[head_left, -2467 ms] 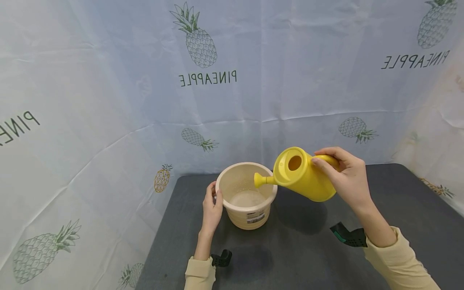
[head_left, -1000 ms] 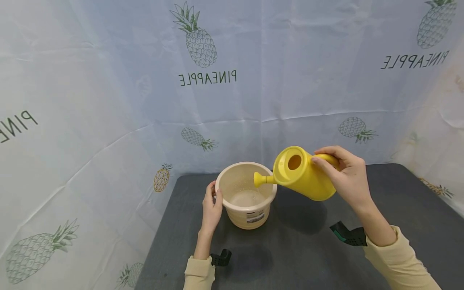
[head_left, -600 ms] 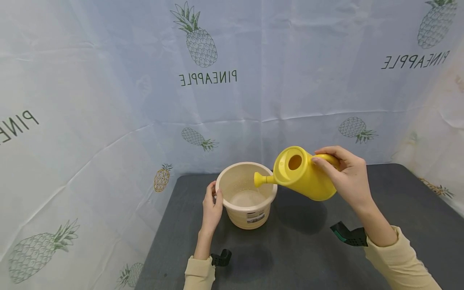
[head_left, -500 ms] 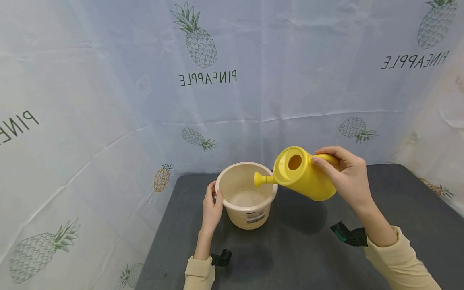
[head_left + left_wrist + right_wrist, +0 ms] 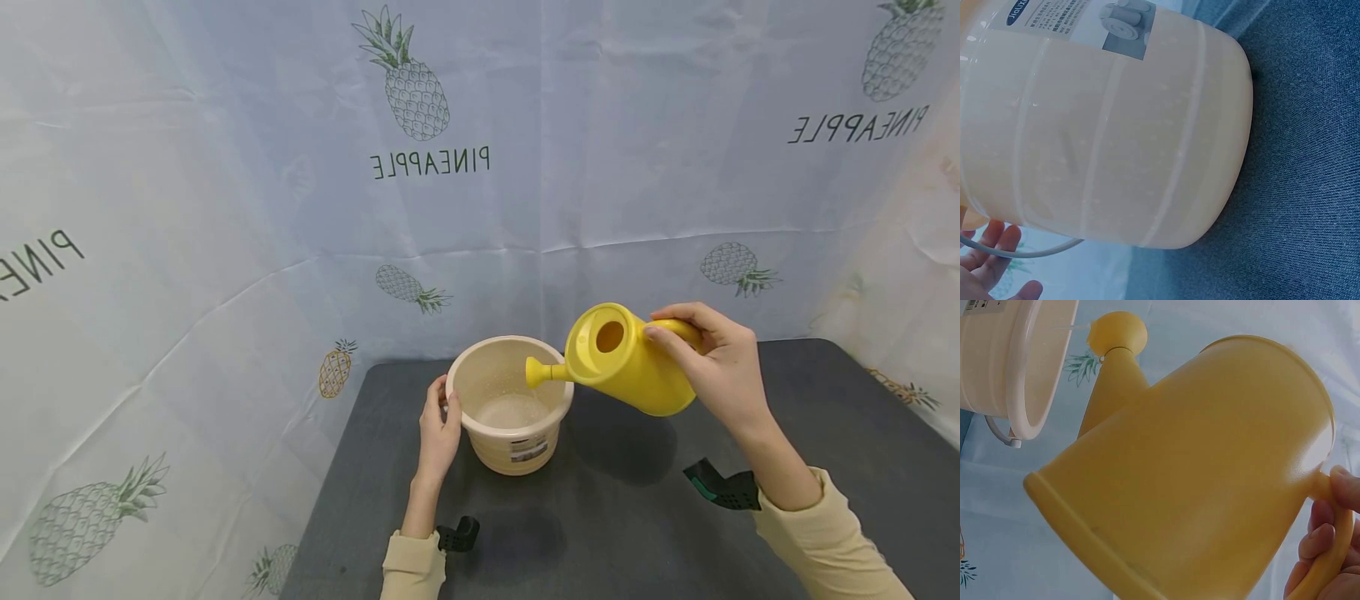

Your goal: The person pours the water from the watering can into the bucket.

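In the head view my right hand [image 5: 716,354] grips the handle of a yellow watering can [image 5: 637,371], which is tilted to the left. Its spout head [image 5: 534,372] reaches over the right rim of a cream plastic bucket [image 5: 517,454]. A thin stream of water [image 5: 1075,327] leaves the spout in the right wrist view. My left hand [image 5: 438,433] holds the bucket at its left rim, thumb toward me and fingers along the far side. Beside those fingers [image 5: 994,256], the left wrist view shows a thin grey bail handle [image 5: 1029,253]. The bucket stands upright, with small droplets on its inner wall.
A dark grey table [image 5: 600,542] carries the bucket. Behind and to the left hangs a pale cloth [image 5: 637,167] printed with pineapples. Black wrist straps [image 5: 457,533] sit on both forearms, below light yellow sleeves [image 5: 825,533].
Both hands, the bucket and the tilted watering can keep almost the same place throughout. Only the head camera's view shifts very slightly.
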`<state>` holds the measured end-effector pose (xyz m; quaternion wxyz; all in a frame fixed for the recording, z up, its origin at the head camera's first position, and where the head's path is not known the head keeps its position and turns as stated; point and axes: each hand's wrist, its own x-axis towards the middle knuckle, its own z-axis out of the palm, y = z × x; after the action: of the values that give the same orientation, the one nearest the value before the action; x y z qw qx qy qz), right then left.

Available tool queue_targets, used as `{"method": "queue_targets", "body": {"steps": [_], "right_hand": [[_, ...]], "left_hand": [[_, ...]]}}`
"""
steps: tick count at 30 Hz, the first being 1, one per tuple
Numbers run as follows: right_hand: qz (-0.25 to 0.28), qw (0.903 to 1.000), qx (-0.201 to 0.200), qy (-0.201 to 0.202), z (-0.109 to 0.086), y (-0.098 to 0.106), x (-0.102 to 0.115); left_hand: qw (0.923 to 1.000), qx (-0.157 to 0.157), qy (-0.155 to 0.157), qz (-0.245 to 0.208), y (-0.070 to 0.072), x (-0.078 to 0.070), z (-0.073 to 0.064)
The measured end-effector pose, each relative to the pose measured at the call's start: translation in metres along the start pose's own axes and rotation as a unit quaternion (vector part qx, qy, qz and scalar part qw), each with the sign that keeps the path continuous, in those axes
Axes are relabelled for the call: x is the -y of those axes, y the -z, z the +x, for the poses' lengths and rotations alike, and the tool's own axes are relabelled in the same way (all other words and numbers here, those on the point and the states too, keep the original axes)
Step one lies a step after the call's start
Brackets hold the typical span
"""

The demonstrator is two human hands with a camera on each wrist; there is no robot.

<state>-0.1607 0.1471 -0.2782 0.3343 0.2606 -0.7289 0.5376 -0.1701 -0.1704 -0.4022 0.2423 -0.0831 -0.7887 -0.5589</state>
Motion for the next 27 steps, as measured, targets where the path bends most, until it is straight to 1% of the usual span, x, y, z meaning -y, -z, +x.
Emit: {"method": "queue_targets", "body": {"steps": [27], "right_hand": [[-0.003, 1.0, 0.002, -0.003, 0.0004, -0.0001, 0.0027]], "left_hand": [[1.0, -0.007, 0.003, -0.001, -0.0014, 0.0037, 0.0011]]}}
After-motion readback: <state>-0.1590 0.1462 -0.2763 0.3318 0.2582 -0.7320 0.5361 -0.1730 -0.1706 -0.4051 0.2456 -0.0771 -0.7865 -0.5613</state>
